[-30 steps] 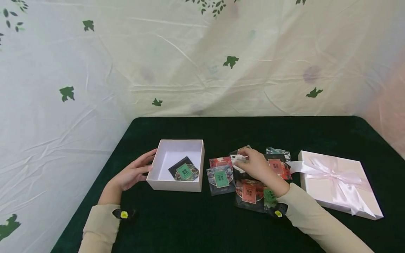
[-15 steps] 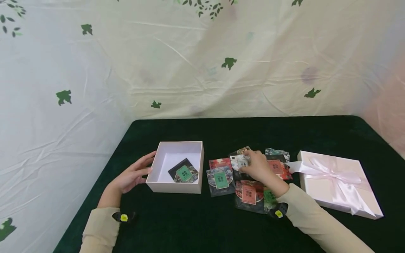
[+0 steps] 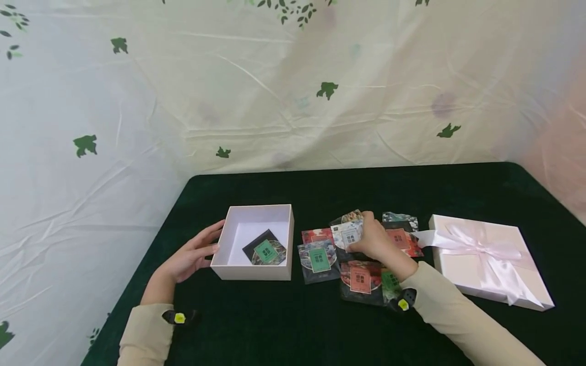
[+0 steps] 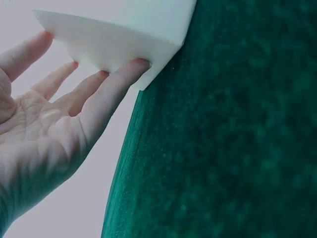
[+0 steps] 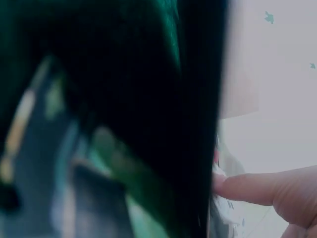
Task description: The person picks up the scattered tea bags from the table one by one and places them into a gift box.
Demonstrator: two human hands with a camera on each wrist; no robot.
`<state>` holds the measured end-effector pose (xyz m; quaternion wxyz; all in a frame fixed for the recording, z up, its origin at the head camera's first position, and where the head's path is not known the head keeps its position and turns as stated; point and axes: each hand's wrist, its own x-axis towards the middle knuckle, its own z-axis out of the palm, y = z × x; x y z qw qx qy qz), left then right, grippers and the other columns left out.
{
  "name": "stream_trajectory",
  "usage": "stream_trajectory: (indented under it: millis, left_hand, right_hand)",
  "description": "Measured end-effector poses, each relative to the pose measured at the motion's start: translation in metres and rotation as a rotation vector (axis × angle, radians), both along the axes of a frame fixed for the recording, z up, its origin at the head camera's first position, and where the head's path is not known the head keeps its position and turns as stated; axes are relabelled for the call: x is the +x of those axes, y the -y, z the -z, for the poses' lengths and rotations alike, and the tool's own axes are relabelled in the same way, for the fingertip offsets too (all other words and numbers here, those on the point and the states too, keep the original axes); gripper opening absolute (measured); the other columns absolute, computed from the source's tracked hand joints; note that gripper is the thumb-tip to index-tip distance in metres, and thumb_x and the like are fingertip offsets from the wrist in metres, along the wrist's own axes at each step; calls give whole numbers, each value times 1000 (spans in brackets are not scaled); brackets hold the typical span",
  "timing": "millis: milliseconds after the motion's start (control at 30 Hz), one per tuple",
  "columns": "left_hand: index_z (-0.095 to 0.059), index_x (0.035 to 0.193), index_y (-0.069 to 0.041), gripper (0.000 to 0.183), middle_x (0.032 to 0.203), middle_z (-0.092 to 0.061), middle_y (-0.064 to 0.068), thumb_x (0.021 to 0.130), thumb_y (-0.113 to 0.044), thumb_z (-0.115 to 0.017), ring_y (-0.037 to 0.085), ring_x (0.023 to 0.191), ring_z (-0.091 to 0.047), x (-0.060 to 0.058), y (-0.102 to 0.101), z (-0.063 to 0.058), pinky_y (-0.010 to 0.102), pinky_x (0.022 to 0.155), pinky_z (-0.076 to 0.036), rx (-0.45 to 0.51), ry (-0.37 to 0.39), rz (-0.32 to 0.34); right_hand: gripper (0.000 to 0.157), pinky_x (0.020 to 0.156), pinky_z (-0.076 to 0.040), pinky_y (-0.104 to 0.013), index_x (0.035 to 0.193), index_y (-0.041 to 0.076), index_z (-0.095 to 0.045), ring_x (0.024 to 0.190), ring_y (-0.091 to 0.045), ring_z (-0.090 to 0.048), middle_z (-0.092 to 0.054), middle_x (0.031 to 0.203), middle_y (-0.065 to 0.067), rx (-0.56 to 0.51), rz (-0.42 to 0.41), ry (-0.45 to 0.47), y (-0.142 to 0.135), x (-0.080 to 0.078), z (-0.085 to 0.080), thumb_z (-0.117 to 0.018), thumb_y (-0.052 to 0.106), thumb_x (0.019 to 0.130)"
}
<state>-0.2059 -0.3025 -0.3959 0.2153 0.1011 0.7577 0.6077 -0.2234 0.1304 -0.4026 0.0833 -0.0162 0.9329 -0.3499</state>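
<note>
My left hand (image 3: 189, 256) touches the left side of an open white box (image 3: 251, 273), its fingertips spread along the wall in the left wrist view. Inside the box lies one dark sachet (image 3: 265, 249) with a green label. My right hand (image 3: 373, 239) pinches a dark sachet with a white label (image 3: 346, 235) by its right edge, thumb in front, other fingers partly hidden behind. Around it lie a grey-blue sachet with a green label (image 3: 319, 260), a red-labelled sachet (image 3: 360, 282) and several more sachets. In the right wrist view only the thumb side of that hand shows.
At the right stands a pale pink box lid (image 3: 476, 259) tied with a satin ribbon bow (image 3: 485, 249). A dark green cloth (image 3: 256, 325) covers the table. Behind hangs a pale leaf-print curtain (image 3: 256, 101).
The right hand has shifted from the top of the white-labelled sachet to its right edge, exposing more of the label. The left hand stays at the box; the head view shifts slightly.
</note>
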Motion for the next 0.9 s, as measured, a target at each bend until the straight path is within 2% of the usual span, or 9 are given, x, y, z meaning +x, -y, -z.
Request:
stream_trajectory:
  millis: [167,367,500,667,900]
  left_hand:
    - [-13,153,-24,63,160,-7,13,100,-18,-46,44,138,-23,0,-1,0,60,101,-37,-2,-11,-3]
    - [-13,153,-24,62,160,-6,13,100,-19,-46,45,139,-22,0,-1,0,60,102,-36,-3,-9,-2]
    - [-13,153,-24,63,160,-6,12,100,-19,-46,44,139,-22,1,-1,-1,60,102,-37,0,-5,-7]
    - [-12,153,-24,63,160,-6,12,100,-20,-46,44,139,-22,2,0,-1,60,102,-36,4,-9,-1]
    - [-13,153,-25,62,160,-6,11,100,-19,-46,43,138,-23,1,0,1,59,101,-38,12,-1,-5]
  right_hand:
    - [88,91,-44,-54,136,-9,-20,112,-46,-50,-46,125,-37,-17,30,78,0,-2,-2,-79,14,75]
    - [77,90,-45,-51,131,-9,-29,109,-41,-51,-48,123,-34,-52,38,51,-3,-4,-4,-78,9,75]
    - [71,89,-46,-50,130,-11,-34,108,-39,-52,-50,123,-32,-50,16,51,-7,-5,-7,-76,8,77]
    - [68,90,-47,-50,134,-10,-35,114,-42,-51,-48,127,-33,-72,-5,103,-12,-5,-15,-73,11,81]
    - [65,80,-50,-42,136,-8,-33,101,-35,-58,-53,121,-33,-126,-35,148,-19,-5,-24,-69,11,85]
